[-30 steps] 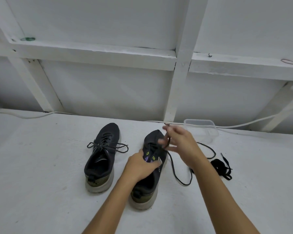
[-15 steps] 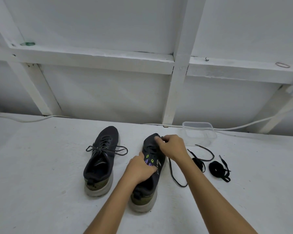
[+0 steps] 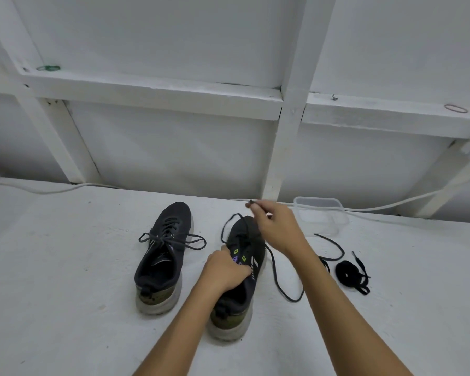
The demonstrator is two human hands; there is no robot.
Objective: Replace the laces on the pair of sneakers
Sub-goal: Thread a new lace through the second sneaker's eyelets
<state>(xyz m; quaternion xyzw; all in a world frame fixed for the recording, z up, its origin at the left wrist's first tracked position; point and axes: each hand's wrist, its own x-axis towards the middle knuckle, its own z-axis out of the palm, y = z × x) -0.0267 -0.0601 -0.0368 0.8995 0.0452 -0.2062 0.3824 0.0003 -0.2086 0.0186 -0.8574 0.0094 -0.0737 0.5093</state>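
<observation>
Two dark sneakers stand side by side on the white surface, toes pointing away from me. The left sneaker (image 3: 162,260) is laced and tied in a bow. My left hand (image 3: 224,271) grips the right sneaker (image 3: 242,283) at its tongue and side. My right hand (image 3: 278,229) is raised over that shoe's toe and pinches the end of its dark lace (image 3: 276,270). The lace loops up at the shoe's left side and trails down onto the surface on the right. A bundled black lace (image 3: 350,274) lies further right, with a loose lace (image 3: 333,248) beside it.
A clear plastic container (image 3: 320,215) sits behind my right hand by the wall. A white cable (image 3: 52,189) runs along the wall's base. White wall framing rises behind, with rubber bands (image 3: 456,108) on its ledge.
My right hand has lifted from the shoe's eyelets up and back, drawing the lace end out with it. My left hand has stayed on the right sneaker.
</observation>
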